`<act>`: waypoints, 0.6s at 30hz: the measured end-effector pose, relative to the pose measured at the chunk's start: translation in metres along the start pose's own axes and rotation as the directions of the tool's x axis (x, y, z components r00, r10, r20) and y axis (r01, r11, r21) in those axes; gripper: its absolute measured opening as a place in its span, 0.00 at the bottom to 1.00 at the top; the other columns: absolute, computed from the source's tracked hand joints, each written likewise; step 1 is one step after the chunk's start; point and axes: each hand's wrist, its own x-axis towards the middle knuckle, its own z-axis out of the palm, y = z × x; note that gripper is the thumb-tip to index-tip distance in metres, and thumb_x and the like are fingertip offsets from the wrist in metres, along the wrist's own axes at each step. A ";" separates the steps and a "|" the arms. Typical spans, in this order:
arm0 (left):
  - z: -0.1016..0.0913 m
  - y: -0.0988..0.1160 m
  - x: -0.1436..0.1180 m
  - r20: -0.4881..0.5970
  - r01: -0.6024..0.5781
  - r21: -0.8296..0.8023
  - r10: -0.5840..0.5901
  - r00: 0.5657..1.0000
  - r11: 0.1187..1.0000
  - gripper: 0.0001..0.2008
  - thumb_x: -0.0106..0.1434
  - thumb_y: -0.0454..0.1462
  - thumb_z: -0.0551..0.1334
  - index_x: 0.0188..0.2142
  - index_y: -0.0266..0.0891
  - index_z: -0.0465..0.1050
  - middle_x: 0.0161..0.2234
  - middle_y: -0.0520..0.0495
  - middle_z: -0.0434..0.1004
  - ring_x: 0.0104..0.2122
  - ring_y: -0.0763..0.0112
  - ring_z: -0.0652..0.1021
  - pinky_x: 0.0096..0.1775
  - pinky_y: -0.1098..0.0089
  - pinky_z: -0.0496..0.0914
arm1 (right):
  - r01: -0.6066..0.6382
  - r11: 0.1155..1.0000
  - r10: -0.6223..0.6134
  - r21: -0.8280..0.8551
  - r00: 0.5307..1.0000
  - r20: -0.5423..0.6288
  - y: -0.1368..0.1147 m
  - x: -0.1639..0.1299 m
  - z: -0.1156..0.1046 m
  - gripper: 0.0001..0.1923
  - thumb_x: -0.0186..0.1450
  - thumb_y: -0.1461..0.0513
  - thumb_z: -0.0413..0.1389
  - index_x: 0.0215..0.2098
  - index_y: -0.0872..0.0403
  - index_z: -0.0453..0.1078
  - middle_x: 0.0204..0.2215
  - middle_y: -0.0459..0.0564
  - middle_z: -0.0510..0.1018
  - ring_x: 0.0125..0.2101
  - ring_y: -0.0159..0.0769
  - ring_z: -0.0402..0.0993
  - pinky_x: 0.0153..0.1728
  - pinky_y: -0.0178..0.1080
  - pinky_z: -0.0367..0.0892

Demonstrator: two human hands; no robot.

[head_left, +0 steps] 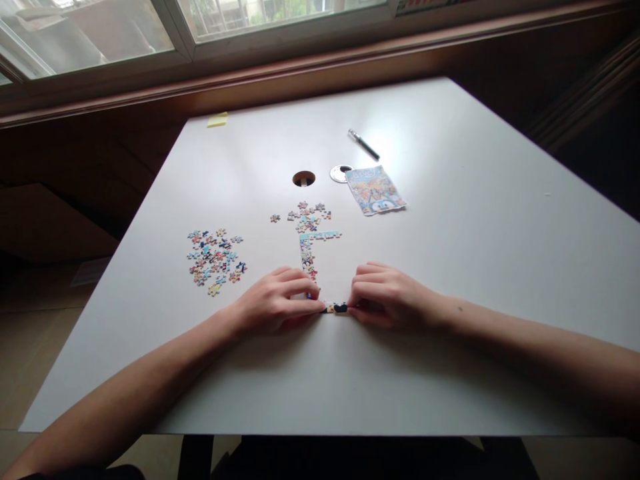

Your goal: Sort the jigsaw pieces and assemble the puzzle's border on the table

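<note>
White bench point(475, 267) below; holding jigsaw border point(307, 255) by its near row, left hand point(277, 297) and right hand point(383, 293) at opposite ends, fingers narrowed; loose puzzle pieces point(216, 259) leftward.

The single view comes from a camera on the person's head. It looks forward and downward, from above the near edge of the white table point(475, 267). The distance is medium: most of the tabletop fits inside, and the left hand point(280, 298) and right hand point(383, 293) appear rather small, around the centre. Beyond, the window point(185, 50) slants across the top.
</note>
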 end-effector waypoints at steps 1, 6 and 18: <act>-0.001 0.000 0.000 0.013 0.005 0.000 -0.005 1.000 1.000 0.10 0.69 0.34 0.61 0.49 0.45 0.75 0.41 0.47 0.79 0.44 0.66 0.76 0.47 0.63 0.71 | -0.001 1.000 0.001 -0.006 1.000 0.004 0.000 0.000 0.000 0.04 0.64 0.67 0.56 0.31 0.53 0.69 0.24 0.46 0.73 0.28 0.33 0.65 0.34 0.37 0.62; -0.002 0.002 0.001 0.049 0.024 -0.002 -0.024 0.998 1.000 0.11 0.70 0.34 0.59 0.49 0.47 0.75 0.42 0.47 0.79 0.45 0.66 0.76 0.48 0.63 0.71 | -0.009 1.000 0.009 -0.008 1.000 0.007 0.001 -0.002 0.001 0.04 0.64 0.67 0.57 0.32 0.53 0.70 0.24 0.46 0.73 0.29 0.34 0.65 0.35 0.37 0.62; -0.001 0.001 0.001 0.072 0.043 -0.029 -0.041 0.997 0.999 0.11 0.69 0.33 0.60 0.49 0.46 0.75 0.43 0.46 0.78 0.46 0.64 0.75 0.49 0.62 0.71 | -0.084 0.996 0.084 0.009 0.996 0.042 -0.001 0.001 0.001 0.03 0.64 0.67 0.57 0.32 0.53 0.71 0.24 0.45 0.73 0.29 0.33 0.64 0.35 0.36 0.61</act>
